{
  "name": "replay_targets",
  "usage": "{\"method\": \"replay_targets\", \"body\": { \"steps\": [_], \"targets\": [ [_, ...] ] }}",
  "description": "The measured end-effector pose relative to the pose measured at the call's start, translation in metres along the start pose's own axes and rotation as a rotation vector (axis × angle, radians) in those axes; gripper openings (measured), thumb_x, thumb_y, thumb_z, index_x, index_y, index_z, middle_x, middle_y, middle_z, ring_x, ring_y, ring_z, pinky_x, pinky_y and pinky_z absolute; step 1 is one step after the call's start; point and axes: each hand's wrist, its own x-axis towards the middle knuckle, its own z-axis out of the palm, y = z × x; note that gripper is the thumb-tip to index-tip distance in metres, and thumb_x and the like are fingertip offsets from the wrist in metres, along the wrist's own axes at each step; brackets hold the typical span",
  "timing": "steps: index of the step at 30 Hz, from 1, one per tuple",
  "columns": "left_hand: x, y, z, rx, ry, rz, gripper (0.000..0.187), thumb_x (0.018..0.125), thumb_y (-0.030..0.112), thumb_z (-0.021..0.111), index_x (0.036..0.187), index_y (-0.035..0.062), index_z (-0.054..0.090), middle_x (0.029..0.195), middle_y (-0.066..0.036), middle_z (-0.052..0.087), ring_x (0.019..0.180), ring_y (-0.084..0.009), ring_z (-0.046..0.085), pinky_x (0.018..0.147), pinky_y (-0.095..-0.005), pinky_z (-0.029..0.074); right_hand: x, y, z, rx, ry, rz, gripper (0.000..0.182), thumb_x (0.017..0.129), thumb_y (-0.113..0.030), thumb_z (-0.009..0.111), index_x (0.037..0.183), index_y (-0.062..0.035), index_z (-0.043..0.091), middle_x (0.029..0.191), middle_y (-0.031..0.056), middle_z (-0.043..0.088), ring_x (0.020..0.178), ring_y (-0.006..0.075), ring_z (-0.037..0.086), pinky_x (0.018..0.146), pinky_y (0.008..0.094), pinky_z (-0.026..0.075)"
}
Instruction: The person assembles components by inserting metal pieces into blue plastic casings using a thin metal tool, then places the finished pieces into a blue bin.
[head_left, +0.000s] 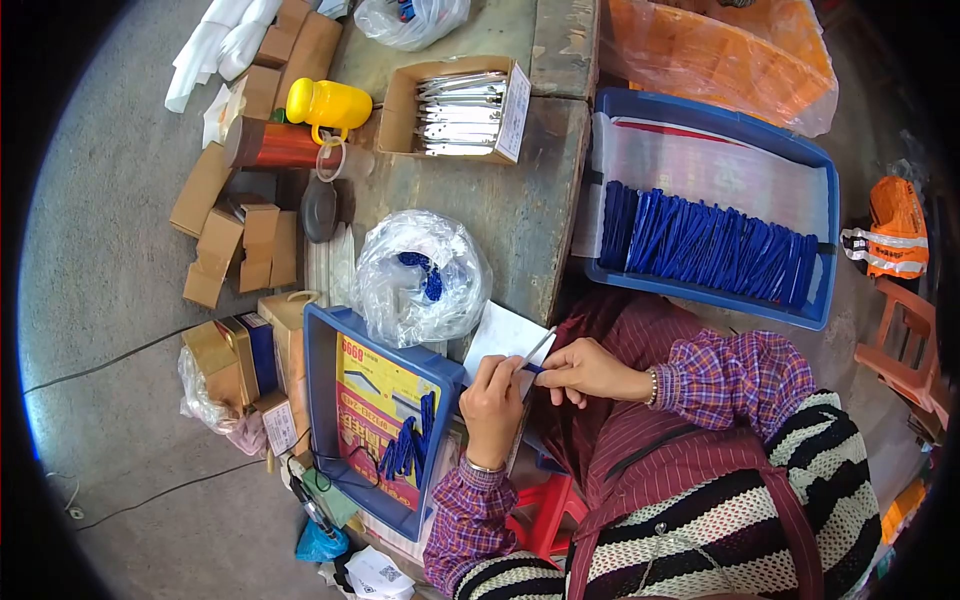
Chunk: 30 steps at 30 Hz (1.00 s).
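Note:
My left hand (492,405) is closed around a thin silvery piece (540,346) that points up and to the right. Close beside it on the right, my right hand (592,372) pinches a small dark blue piece (533,368). Both hands are over a white sheet (497,335) at the table's edge. Just above lies a clear plastic bag (384,290) with blue pieces in it. Left of my left hand, a blue tray (322,400) holds a printed yellow and red sheet and a few blue strips (402,452).
A large blue tray (740,112) at the right holds many blue strips (710,245). On the wooden table (540,190) stand a cardboard box (398,105) of metal pieces and a yellow bottle (328,104). Cartons (215,250) stand left; a stool (905,345) stands right.

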Motion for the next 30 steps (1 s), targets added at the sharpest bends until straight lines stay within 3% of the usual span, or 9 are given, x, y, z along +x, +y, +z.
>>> {"method": "replay_targets", "body": {
  "steps": [4,6,9,10,14,16,20,30],
  "targets": [
    [0.0,-0.002,-0.002,-0.055,-0.018,-0.037,0.018,0.075,-0.005,0.062,0.092,0.0013,0.063,0.083,-0.008,0.059,0.062,-0.0222,0.061,0.054,-0.0291,0.046,0.0,0.0,0.001,0.002,0.006,0.01,0.025,0.088,-0.021,0.059,0.082,0.0021,0.066,0.063,0.006,0.064,0.044,0.0067,0.053,0.041,0.0219,0.045],
    [0.001,-0.003,-0.003,-0.187,0.005,-0.083,0.018,0.075,-0.005,0.063,0.091,0.0013,0.065,0.078,-0.006,0.058,0.057,-0.0145,0.055,0.051,-0.0248,0.041,0.0,0.0,0.001,-0.007,0.009,0.011,0.025,0.088,-0.021,0.059,0.083,0.0024,0.066,0.064,0.006,0.064,0.044,0.0066,0.053,0.041,0.0219,0.045],
    [0.004,0.003,-0.015,-0.301,0.01,-0.186,0.019,0.074,-0.006,0.064,0.091,0.0023,0.065,0.078,-0.007,0.06,0.058,-0.0159,0.055,0.052,-0.0259,0.042,0.0,0.001,0.001,0.009,0.005,-0.002,0.025,0.088,-0.02,0.058,0.082,0.0024,0.066,0.064,0.006,0.064,0.044,0.0067,0.053,0.041,0.0219,0.045],
    [0.002,0.004,-0.015,-0.287,0.028,-0.216,0.017,0.074,-0.005,0.064,0.09,0.0016,0.066,0.076,-0.006,0.06,0.056,-0.0126,0.052,0.052,-0.0236,0.04,0.0,0.001,0.001,0.01,0.006,-0.001,0.025,0.088,-0.02,0.058,0.082,0.0024,0.066,0.064,0.006,0.064,0.044,0.0067,0.053,0.041,0.0219,0.045],
    [-0.003,0.006,-0.008,-0.264,0.08,-0.209,0.018,0.074,-0.005,0.064,0.09,0.0019,0.066,0.077,-0.007,0.059,0.057,-0.0137,0.053,0.052,-0.0244,0.041,0.0,0.001,0.001,0.006,0.004,0.016,0.023,0.089,-0.019,0.058,0.087,0.0028,0.066,0.065,0.006,0.064,0.044,0.0067,0.053,0.041,0.022,0.044],
    [-0.002,0.009,-0.001,-0.272,0.129,-0.216,0.016,0.072,-0.006,0.064,0.087,0.0004,0.066,0.073,-0.004,0.057,0.053,-0.0084,0.043,0.048,-0.0226,0.033,0.0,0.001,0.001,-0.007,0.001,0.024,0.023,0.089,-0.018,0.058,0.091,0.0033,0.066,0.066,0.0062,0.064,0.044,0.0067,0.052,0.042,0.0221,0.044],
    [-0.002,0.013,0.003,-0.234,0.097,-0.196,0.015,0.076,-0.003,0.065,0.09,0.0011,0.066,0.08,-0.009,0.058,0.061,-0.0163,0.057,0.054,-0.0261,0.044,0.0,0.003,0.0,-0.007,0.007,0.009,0.022,0.089,-0.018,0.058,0.088,0.0025,0.066,0.066,0.0061,0.064,0.044,0.0067,0.052,0.042,0.0219,0.043],
    [-0.002,0.011,0.006,-0.187,0.088,-0.159,0.012,0.077,-0.003,0.065,0.089,0.0006,0.064,0.083,-0.011,0.058,0.064,-0.0231,0.06,0.056,-0.0296,0.047,0.001,0.002,0.0,-0.005,-0.001,0.007,0.023,0.089,-0.019,0.058,0.084,0.0019,0.066,0.065,0.0061,0.064,0.044,0.0065,0.052,0.042,0.0217,0.043]
  ]
}}
